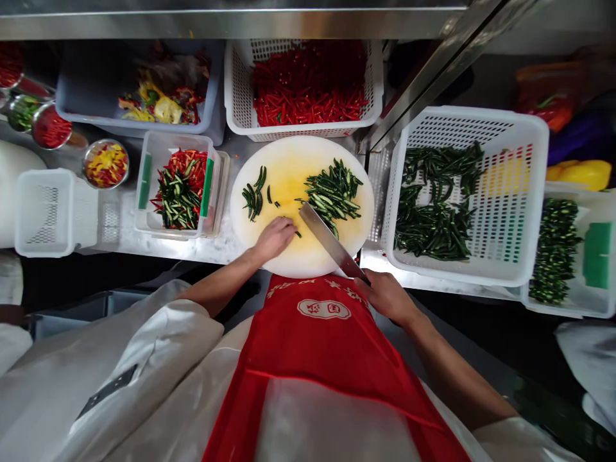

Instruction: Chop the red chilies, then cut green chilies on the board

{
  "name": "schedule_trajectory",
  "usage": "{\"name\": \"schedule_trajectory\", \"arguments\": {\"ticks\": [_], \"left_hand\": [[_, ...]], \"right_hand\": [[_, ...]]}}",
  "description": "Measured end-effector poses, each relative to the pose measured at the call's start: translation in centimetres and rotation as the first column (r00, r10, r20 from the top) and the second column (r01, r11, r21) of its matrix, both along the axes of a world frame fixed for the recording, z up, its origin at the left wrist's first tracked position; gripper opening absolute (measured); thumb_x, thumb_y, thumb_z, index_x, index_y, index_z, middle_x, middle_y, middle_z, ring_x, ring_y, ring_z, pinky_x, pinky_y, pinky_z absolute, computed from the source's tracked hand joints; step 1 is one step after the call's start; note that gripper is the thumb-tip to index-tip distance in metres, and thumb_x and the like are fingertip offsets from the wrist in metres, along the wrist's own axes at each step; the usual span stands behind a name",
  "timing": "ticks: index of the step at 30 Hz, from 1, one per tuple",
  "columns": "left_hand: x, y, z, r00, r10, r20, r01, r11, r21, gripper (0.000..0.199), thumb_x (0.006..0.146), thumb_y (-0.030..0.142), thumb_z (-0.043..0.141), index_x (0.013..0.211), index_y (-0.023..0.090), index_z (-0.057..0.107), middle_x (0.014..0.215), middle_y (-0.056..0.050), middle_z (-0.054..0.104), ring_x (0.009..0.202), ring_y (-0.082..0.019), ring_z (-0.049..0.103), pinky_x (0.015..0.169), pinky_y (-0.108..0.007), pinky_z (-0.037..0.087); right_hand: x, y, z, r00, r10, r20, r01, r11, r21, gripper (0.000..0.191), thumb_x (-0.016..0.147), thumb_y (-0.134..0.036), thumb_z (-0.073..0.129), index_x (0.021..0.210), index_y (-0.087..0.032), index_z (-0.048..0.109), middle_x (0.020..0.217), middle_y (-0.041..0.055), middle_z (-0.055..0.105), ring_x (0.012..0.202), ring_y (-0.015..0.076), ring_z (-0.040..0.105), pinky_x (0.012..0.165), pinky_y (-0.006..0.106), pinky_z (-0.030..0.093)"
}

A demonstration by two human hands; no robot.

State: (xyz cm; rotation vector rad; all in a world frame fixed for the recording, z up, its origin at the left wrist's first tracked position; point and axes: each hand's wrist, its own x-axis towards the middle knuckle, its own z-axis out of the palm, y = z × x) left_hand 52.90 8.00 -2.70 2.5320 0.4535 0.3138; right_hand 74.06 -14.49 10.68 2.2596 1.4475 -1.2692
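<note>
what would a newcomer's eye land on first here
Probably the bright red apron at bottom centre. Just above it, the right hand holds a big knife over a board bearing cut green peppers. At top centre, a white basket holds a heap of red peppers.

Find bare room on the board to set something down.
Free: round white cutting board, upper middle between small dark-green chilli group and sliced green-chilli pile; near edge between left hand and steel-bladed knife. Crowded: centre, hand close to knife tip.
</note>
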Motion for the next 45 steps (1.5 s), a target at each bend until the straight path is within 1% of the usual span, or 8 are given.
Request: {"name": "schedule_trajectory", "arguments": {"ticks": [4, 16, 27, 33, 35, 39, 42, 45], "left_hand": [[0.9, -3.1, -0.7, 0.995, 0.027, 0.094, -0.021, 0.998, -0.062, 0.022, 0.097, 0.028, 0.046, 0.100, 0.017, 0.065, 0.103, -0.008, 0.065, 0.094, -0.020, 0.058, 0.088, -0.038, 0.050], [2.6, -3.1, -1.3, 0.995, 0.016, 0.095, -0.005, 0.993, -0.116, 0.025, 0.098, 0.026, 0.041, 0.100, 0.018, 0.065, 0.104, -0.010, 0.066, 0.095, -0.020, 0.060, 0.089, -0.039, 0.051], [4.2, -2.2, -0.6, 0.990, -0.100, 0.100, 0.108, 0.991, -0.083, 0.022, 0.096, 0.025, 0.042, 0.092, 0.018, 0.063, 0.097, -0.008, 0.065, 0.091, -0.019, 0.060, 0.087, -0.035, 0.051], [5.9, 5.8, 0.4, 0.896, 0.442, -0.032, -0.441, 0.897, 0.043, 0.021, 0.091, 0.030, 0.050, 0.080, 0.018, 0.063, 0.084, -0.011, 0.063, 0.086, -0.025, 0.060, 0.078, -0.039, 0.050], [7.0, 7.8, 0.3, 0.855, 0.489, -0.173, -0.481, 0.872, 0.087, 0.020, 0.085, 0.032, 0.059, 0.074, 0.017, 0.063, 0.079, -0.011, 0.062, 0.082, -0.027, 0.061, 0.074, -0.040, 0.050], [9.0, 8.2, 1.3, 0.807, 0.470, -0.358, -0.474, 0.877, 0.083, 0.015, 0.083, 0.030, 0.060, 0.081, 0.016, 0.067, 0.089, -0.013, 0.064, 0.088, -0.029, 0.064, 0.077, -0.040, 0.050], [9.3, 6.0, 2.4, 0.891, 0.424, -0.164, -0.429, 0.903, 0.001, 0.020, 0.092, 0.030, 0.051, 0.100, 0.018, 0.065, 0.106, -0.011, 0.063, 0.099, -0.024, 0.062, 0.084, -0.036, 0.050], [8.7, 2.3, 2.3, 0.990, 0.130, 0.052, -0.127, 0.990, -0.067, 0.023, 0.096, 0.030, 0.046, 0.106, 0.018, 0.063, 0.108, -0.009, 0.064, 0.103, -0.020, 0.060, 0.089, -0.032, 0.050]], "right_hand": [[0.0, 0.5, 0.7, 0.999, 0.046, 0.003, -0.046, 0.999, -0.010, 0.032, 0.098, -0.035, 0.036, 0.084, -0.018, 0.059, 0.086, 0.0102, 0.070, 0.082, 0.0228, 0.064, 0.064, 0.028, 0.031], [3.3, 2.4, 3.0, 0.993, 0.095, -0.075, -0.102, 0.990, -0.094, 0.027, 0.096, -0.031, 0.040, 0.090, -0.017, 0.062, 0.087, 0.0098, 0.070, 0.080, 0.0209, 0.063, 0.064, 0.027, 0.032], [1.9, 2.3, -3.2, 0.999, -0.031, -0.034, 0.032, 0.999, 0.032, 0.031, 0.096, -0.034, 0.039, 0.094, -0.016, 0.064, 0.090, 0.0126, 0.072, 0.085, 0.0236, 0.065, 0.069, 0.028, 0.038], [4.8, -0.7, -0.2, 0.995, 0.011, -0.096, -0.005, 0.998, 0.062, 0.037, 0.097, -0.039, 0.034, 0.085, -0.018, 0.063, 0.081, 0.0088, 0.070, 0.078, 0.0221, 0.064, 0.066, 0.028, 0.036], [5.2, -1.3, 0.5, 0.985, 0.081, -0.150, -0.076, 0.996, 0.037, 0.039, 0.098, -0.040, 0.033, 0.082, -0.019, 0.062, 0.080, 0.0081, 0.070, 0.074, 0.0211, 0.063, 0.064, 0.028, 0.035], [5.5, -1.9, 0.1, 0.973, 0.153, -0.175, -0.151, 0.988, 0.028, 0.037, 0.098, -0.039, 0.034, 0.082, -0.020, 0.063, 0.082, 0.0086, 0.071, 0.073, 0.0206, 0.062, 0.063, 0.029, 0.032], [5.9, -2.4, -1.1, 0.988, 0.031, -0.151, -0.029, 0.999, 0.015, 0.036, 0.096, -0.039, 0.036, 0.079, -0.020, 0.060, 0.078, 0.0082, 0.070, 0.071, 0.0197, 0.061, 0.062, 0.028, 0.031], [6.2, -2.7, -1.8, 0.983, -0.134, -0.124, 0.138, 0.990, 0.024, 0.035, 0.095, -0.041, 0.037, 0.077, -0.019, 0.057, 0.077, 0.0068, 0.068, 0.070, 0.0192, 0.060, 0.061, 0.027, 0.032]]}}
